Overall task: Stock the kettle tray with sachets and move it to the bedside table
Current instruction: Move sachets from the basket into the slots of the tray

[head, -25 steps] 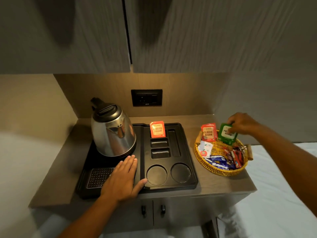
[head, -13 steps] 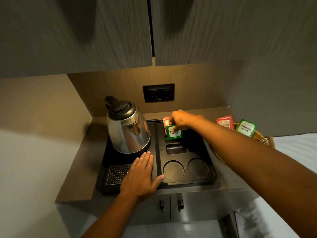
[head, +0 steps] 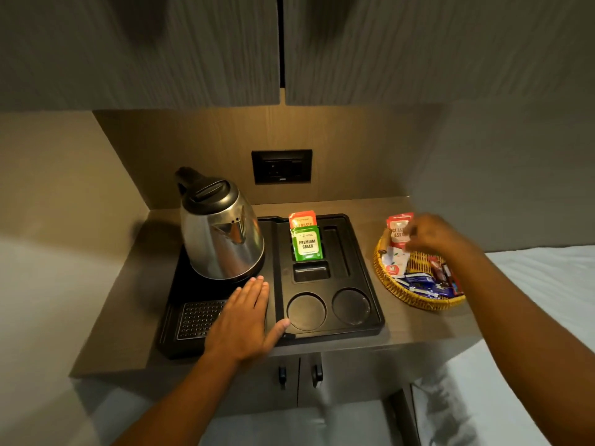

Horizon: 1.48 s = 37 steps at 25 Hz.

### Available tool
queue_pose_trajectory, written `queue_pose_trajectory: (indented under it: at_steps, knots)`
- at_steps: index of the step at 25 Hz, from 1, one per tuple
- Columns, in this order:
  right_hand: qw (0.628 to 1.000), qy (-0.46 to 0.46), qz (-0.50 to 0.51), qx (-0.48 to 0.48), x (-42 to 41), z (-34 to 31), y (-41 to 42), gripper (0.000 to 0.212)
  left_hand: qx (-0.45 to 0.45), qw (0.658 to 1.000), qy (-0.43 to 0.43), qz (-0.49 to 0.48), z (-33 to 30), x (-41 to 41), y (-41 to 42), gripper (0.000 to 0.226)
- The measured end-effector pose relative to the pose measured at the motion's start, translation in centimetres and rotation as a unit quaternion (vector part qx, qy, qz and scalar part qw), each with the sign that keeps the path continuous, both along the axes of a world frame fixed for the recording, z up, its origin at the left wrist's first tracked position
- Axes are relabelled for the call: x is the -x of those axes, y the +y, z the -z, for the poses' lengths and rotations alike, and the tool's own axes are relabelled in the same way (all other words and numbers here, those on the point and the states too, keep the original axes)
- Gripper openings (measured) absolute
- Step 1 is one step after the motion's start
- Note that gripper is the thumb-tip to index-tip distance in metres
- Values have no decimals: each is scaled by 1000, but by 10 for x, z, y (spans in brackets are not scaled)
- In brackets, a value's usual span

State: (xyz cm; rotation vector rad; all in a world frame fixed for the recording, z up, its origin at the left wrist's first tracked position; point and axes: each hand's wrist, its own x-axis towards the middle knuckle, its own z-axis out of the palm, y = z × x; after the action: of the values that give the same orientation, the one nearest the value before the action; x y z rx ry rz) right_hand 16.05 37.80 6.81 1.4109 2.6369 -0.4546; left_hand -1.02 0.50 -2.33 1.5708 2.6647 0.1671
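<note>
A black kettle tray [head: 360, 284] lies on the wooden counter with a steel kettle [head: 222, 239] on its left half. Two sachets stand in the tray's upper slots, a green "Premium Green" sachet [head: 306, 244] in front of a red sachet [head: 301, 218]. My left hand [head: 244, 320] lies flat on the tray's front, fingers spread, holding nothing. My right hand [head: 431, 235], blurred, hovers over the wicker basket [head: 418, 302] with its fingers at a red "Classic Assam" sachet [head: 396, 230]. Whether it grips that sachet is unclear.
The basket also holds several blue, white and dark red packets. A black wall socket [head: 281, 166] sits behind the tray, and cupboards hang overhead. Small cabinet doors [head: 299, 373] are below the counter. White bedding [head: 547, 284] lies to the right.
My right hand put the green sachet into the tray slot, let it go and moved back right to the basket. My left hand stayed flat on the tray.
</note>
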Motion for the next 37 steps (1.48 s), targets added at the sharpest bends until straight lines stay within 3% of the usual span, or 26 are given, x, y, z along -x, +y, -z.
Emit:
queue_pose_trajectory:
  at_steps: [1, 3, 7, 13, 16, 20, 26, 28, 30, 31, 33, 35, 37]
  knots:
    - [999, -44, -6, 22, -9, 9, -2, 49, 3, 1000, 0, 0, -1, 0, 0, 95]
    - [997, -39, -16, 59, -16, 21, -11, 56, 5, 1000, 0, -1, -3, -1, 0, 95]
    - [996, 49, -4, 75, -16, 27, -17, 15, 10, 1000, -2, 2, -6, -2, 0, 95]
    - [998, 53, -12, 43, -39, -9, -19, 12, 9, 1000, -3, -1, -6, -2, 0, 97]
    - [994, 80, -75, -6, -17, -40, -38, 17, 14, 1000, 0, -1, -6, -1, 0, 96]
    - [976, 75, -201, 27, 56, -22, -97, 5, 14, 1000, -10, -5, -6, -1, -1, 96]
    - [972, 29, -225, 62, 103, 31, -130, 32, 5, 1000, -5, 0, -2, 2, -1, 97]
    - [976, 64, -199, 67, 97, 30, -121, 47, 5, 1000, 3, -9, 0, 3, -1, 97]
    - [983, 110, -148, 27, 71, 22, -95, 48, 3, 1000, 6, -6, 2, 1, 1, 96]
    - [987, 97, -130, 2, 50, 19, -77, 45, 2, 1000, 6, -3, 2, 1, 1, 96]
    - [994, -18, -108, -31, 2, 16, -39, 43, 2, 1000, 7, -4, 1, 2, 1, 96]
    - [984, -150, -94, -23, -38, 16, -14, 55, 0, 1000, 6, -7, -1, 1, 1, 97]
    - [974, -195, -118, 3, -55, 21, -7, 62, 3, 1000, 3, -7, -1, 0, 1, 98]
